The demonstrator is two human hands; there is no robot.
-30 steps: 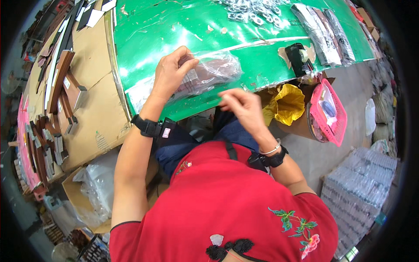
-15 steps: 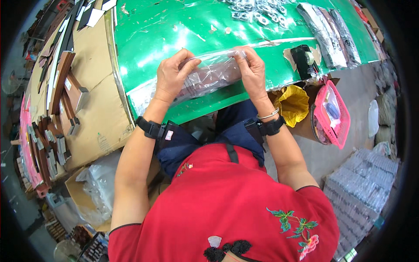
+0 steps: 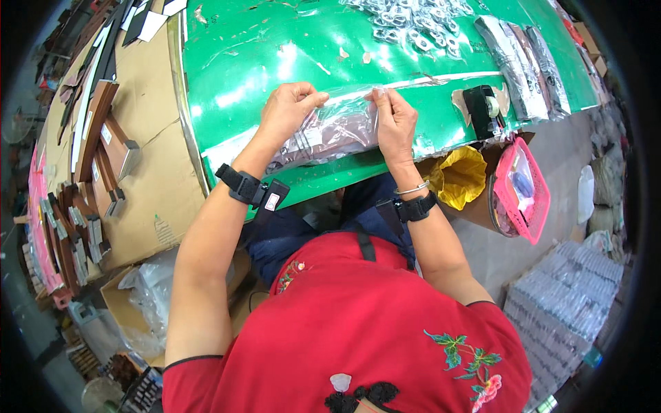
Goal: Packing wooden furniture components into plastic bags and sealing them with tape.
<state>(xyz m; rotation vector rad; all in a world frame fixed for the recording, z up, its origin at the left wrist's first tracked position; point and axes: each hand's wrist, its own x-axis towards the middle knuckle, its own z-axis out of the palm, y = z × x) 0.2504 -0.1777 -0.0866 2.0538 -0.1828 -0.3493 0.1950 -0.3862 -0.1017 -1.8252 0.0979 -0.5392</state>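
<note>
Tape dispenser point(image 3: 479, 110) right of bag point(image 3: 342, 132)

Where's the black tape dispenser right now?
In the head view, the black tape dispenser sits right of centre on the green table, near its front edge, between the right hand and the plastic-wrapped bundles.

My bench: green top point(image 3: 234, 55), glossy, scuffed. At the edge nearest me, one clear plastic packet point(image 3: 344, 134), brown contents. To my right, black tape dispenser point(image 3: 476, 113); just beyond, long wrapped bundles point(image 3: 506, 65), side by side. Far side, small bagged parts point(image 3: 416, 26), heaped. To my left, cardboard sheet point(image 3: 157, 134) bearing brown bars point(image 3: 96, 131).
</note>
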